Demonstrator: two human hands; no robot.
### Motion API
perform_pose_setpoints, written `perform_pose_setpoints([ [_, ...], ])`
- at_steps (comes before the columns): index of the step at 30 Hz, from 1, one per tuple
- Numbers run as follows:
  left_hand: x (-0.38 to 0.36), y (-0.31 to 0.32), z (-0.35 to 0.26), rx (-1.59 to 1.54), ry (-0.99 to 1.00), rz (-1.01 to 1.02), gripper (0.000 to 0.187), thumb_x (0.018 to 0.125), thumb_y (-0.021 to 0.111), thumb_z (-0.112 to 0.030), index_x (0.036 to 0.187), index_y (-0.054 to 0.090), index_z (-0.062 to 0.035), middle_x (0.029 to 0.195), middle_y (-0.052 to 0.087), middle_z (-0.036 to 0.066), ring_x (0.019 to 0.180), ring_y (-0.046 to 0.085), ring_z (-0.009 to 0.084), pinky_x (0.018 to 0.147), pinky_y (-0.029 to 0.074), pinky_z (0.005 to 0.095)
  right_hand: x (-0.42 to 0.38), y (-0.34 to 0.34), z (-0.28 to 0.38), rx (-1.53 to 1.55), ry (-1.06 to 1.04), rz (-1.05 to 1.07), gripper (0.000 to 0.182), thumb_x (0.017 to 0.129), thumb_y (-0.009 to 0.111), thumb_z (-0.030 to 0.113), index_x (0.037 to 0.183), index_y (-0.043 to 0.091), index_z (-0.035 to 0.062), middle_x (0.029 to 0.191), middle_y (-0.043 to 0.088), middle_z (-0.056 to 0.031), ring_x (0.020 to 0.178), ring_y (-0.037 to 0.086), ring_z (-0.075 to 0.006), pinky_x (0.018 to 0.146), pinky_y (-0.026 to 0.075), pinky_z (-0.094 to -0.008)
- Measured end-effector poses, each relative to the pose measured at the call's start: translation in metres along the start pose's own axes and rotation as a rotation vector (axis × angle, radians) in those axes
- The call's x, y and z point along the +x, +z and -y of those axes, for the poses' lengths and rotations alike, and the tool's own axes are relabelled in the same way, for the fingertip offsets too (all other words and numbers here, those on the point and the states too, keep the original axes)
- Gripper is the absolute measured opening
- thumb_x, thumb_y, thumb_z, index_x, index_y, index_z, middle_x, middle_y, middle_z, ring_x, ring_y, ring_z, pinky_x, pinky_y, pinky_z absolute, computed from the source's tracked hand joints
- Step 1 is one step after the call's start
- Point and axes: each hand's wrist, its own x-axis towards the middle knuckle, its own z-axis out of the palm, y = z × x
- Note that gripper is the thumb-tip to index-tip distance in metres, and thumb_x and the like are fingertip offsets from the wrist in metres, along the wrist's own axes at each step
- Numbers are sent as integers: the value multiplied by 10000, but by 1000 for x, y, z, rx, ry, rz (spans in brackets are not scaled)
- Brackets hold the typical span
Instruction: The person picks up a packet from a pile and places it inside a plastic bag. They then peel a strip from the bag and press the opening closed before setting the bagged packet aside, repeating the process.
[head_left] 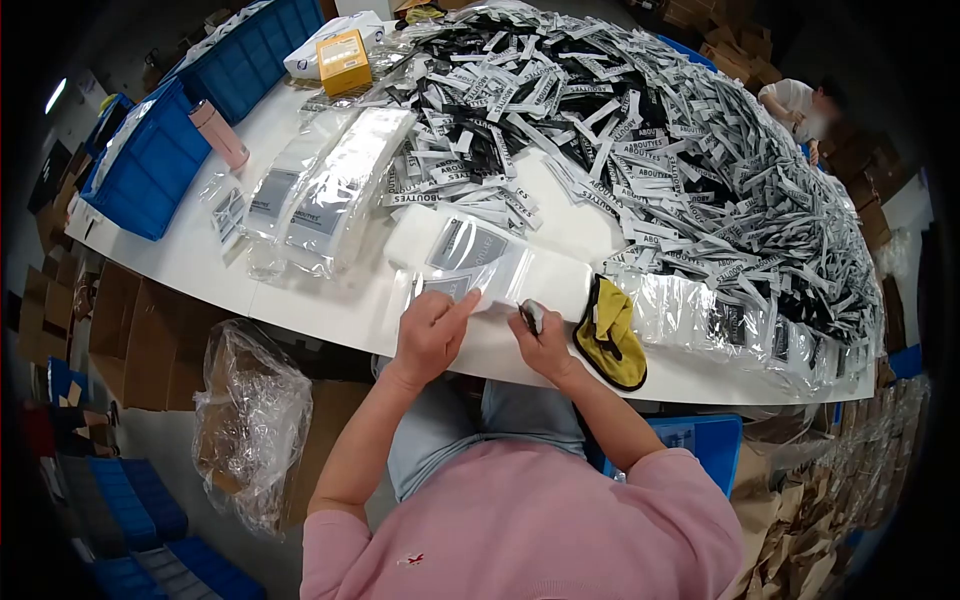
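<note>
Clear printed bag point(505, 272): lying near the front edge of the tabletop point(190, 255), on or against white plastic-wrapped stock point(415, 235); exact layering cannot be told. Its near edge is pinched between thumb and fingers of the left hand point(433, 332). A small dark item point(531, 318) is gripped in the curled right hand point(545, 345), close beside that edge; its type cannot be made out.

Handling, as judged: the film should be held lightly taut, since slack plastic is likely to fold or slip. The left fingertips are best kept clear of the dark item, in case it is sharp. The printed face should be kept flat and uncreased. Sleeves of film are prone to cling, so a single layer should be confirmed by feel. Contact with the yellow cloth item point(618, 312), just beyond the right hand, is best avoided.
</note>
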Motion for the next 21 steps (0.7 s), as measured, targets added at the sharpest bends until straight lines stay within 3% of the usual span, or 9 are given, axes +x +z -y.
perform_pose_setpoints([
  [2,-4,-6,-7,60,66,68,391,676,579,17,1055,631,-67,658,428,40,615,472,202,549,404,317,2,4,-7,95,38,-46,248,855,601,213,742,532,3,553,475,-60,514,453,-117,485,378,-292],
  [5,-3,-16,-15,145,182,174,409,651,571,-17,1056,620,-54,681,424,38,660,478,205,605,426,316,19,-3,9,377,560,117,250,866,589,246,750,558,27,532,483,7,467,419,-63,417,331,-245],
  [8,-5,-18,-19,165,212,236,425,641,565,-42,1063,607,-46,706,428,43,692,484,211,658,442,323,29,-13,25,592,573,224,208,858,604,216,772,565,30,517,495,-12,383,397,-64,345,282,-218],
  [13,-16,-17,-25,118,176,271,421,649,611,-69,1069,597,-46,759,453,56,751,505,237,683,451,341,36,-9,29,465,603,367,173,849,609,185,796,589,22,542,520,-27,399,435,-67,356,323,-213],
  [15,-14,-16,-33,-52,-51,189,353,714,653,-71,1059,592,-28,801,536,58,753,550,211,682,464,314,34,-5,28,384,429,299,155,839,613,160,792,595,14,571,534,-23,431,450,-56,384,343,-202],
  [16,-15,-14,-38,-42,-60,187,353,714,653,-71,1059,592,-28,801,536,58,753,550,211,682,464,314,32,-7,28,349,372,337,137,814,627,137,799,598,3,607,554,-41,500,514,-84,453,411,-238],
  [18,-17,-11,-46,-646,-864,127,277,791,642,-93,1047,590,1,828,609,55,727,588,151,667,484,266,28,0,40,-45,-152,372,148,802,634,140,843,598,3,643,564,-67,568,560,-130,530,455,-288],
  [19,-18,-12,-45,-638,-871,121,277,791,642,-93,1047,590,1,828,609,55,727,588,151,667,484,266,25,1,53,-176,-260,412,154,794,635,136,884,598,17,681,582,-97,614,596,-213,588,471,-316],
  [21,-13,-14,-38,-984,-1091,23,224,815,592,-56,1027,601,17,820,618,23,716,578,90,667,487,232,24,5,53,-134,-285,366,156,787,638,131,887,600,18,695,591,-109,620,596,-246,584,470,-313],
])
